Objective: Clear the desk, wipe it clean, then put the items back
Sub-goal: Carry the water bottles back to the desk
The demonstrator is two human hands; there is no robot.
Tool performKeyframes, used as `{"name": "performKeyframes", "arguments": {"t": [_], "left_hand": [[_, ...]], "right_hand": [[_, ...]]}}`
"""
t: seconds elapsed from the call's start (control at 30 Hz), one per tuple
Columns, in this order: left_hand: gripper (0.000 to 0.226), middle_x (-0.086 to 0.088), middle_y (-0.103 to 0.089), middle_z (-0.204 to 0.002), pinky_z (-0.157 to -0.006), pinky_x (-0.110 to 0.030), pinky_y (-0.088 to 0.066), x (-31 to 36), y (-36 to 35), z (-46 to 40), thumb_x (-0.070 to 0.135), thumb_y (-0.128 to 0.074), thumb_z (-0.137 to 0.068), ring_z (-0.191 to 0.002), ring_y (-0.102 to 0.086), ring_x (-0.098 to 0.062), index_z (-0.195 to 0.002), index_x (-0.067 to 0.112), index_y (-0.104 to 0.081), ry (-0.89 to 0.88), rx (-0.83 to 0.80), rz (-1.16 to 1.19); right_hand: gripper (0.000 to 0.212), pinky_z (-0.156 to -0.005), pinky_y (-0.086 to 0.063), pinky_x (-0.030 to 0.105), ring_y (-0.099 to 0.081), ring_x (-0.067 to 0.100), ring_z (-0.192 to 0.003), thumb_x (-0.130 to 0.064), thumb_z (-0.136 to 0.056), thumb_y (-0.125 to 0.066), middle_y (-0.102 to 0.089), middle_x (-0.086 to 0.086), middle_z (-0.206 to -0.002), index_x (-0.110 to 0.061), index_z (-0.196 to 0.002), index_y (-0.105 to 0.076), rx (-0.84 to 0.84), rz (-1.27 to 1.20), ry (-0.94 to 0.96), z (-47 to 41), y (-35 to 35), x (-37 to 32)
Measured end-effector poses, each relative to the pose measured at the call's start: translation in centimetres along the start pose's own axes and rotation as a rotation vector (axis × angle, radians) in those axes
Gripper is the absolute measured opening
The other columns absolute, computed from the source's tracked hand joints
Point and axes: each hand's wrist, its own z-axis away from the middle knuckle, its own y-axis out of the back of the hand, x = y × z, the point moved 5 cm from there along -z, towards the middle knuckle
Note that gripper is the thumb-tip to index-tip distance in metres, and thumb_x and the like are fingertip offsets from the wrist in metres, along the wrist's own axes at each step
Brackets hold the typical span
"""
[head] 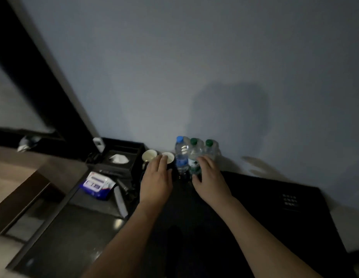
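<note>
Two dark mugs with pale insides stand at the back of the dark desk (pixel 78 233). My left hand (pixel 155 178) rests on the right mug (pixel 169 157), fingers over its rim; the left mug (pixel 149 155) is just beside it. Three clear water bottles stand against the wall: one with a blue cap (pixel 181 155) and two with green caps (pixel 194 155) (pixel 210 149). My right hand (pixel 210 178) wraps its fingers around the lower part of the middle, green-capped bottle.
A black tissue box (pixel 122 158) sits left of the mugs with a white remote (pixel 98 143) behind it. A blue-and-white wipes pack (pixel 97 184) lies on the desk. A black safe with a keypad (pixel 289 200) stands at the right. The room is dim.
</note>
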Motion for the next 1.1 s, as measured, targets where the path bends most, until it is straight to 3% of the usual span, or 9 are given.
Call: {"name": "performKeyframes", "arguments": {"t": [0.2,0.5,0.67,0.73,0.83,1.1], "left_hand": [[0.045,-0.015,-0.051,-0.136,-0.107,-0.042,-0.041,-7.4,10.1,8.6,0.015,-0.060,-0.091,-0.127,-0.047,-0.030,-0.133,0.004,-0.051,0.228,0.155,-0.112],[0.045,-0.013,-0.050,-0.139,-0.108,-0.040,-0.042,-22.2,29.2,24.7,0.021,-0.057,-0.094,-0.129,-0.047,-0.026,-0.136,0.007,-0.050,0.586,0.412,-0.359],[0.041,-0.010,-0.054,-0.134,-0.100,-0.035,-0.045,-30.5,38.8,34.7,0.018,-0.059,-0.093,-0.122,-0.050,-0.022,-0.132,0.009,-0.052,0.748,0.578,-0.437],[0.042,-0.012,-0.051,-0.138,-0.104,-0.037,-0.043,-34.4,42.1,38.6,0.019,-0.058,-0.094,-0.126,-0.049,-0.025,-0.134,0.007,-0.051,0.846,0.607,-0.444],[0.041,-0.016,-0.051,-0.137,-0.108,-0.040,-0.040,-39.9,46.1,43.1,0.014,-0.059,-0.093,-0.127,-0.048,-0.031,-0.132,0.002,-0.052,0.926,0.623,-0.462],[0.040,-0.013,-0.049,-0.140,-0.108,-0.037,-0.038,-52.1,49.6,44.0,0.016,-0.055,-0.096,-0.130,-0.045,-0.026,-0.133,0.004,-0.051,1.002,0.581,-0.444]], "right_hand": [[0.058,-0.114,-0.025,0.027,-0.030,0.016,-0.141,-0.021,-0.093,-0.059,-0.033,0.001,-0.152,-0.012,-0.146,-0.037,-0.212,-0.050,0.203,3.3,-6.2,-10.2],[0.056,-0.111,-0.025,0.025,-0.031,0.014,-0.140,-0.023,-0.093,-0.058,-0.033,-0.002,-0.152,-0.017,-0.145,-0.038,-0.476,-0.128,0.604,11.3,-18.5,-33.7],[0.055,-0.112,-0.031,0.028,-0.033,0.013,-0.138,-0.021,-0.094,-0.056,-0.030,-0.005,-0.152,-0.018,-0.146,-0.038,-0.594,-0.179,0.719,17.1,-26.8,-46.2],[0.056,-0.115,-0.032,0.033,-0.031,0.013,-0.139,-0.022,-0.094,-0.056,-0.029,-0.005,-0.153,-0.019,-0.146,-0.037,-0.632,-0.196,0.757,19.2,-29.7,-50.8],[0.057,-0.112,-0.031,0.030,-0.030,0.012,-0.139,-0.021,-0.095,-0.056,-0.028,-0.007,-0.153,-0.020,-0.147,-0.035,-0.706,-0.207,0.802,21.5,-33.9,-56.8],[0.056,-0.112,-0.034,0.032,-0.033,0.014,-0.139,-0.019,-0.095,-0.055,-0.031,-0.005,-0.153,-0.020,-0.147,-0.036,-0.776,-0.143,0.789,19.5,-44.2,-66.0]]}}
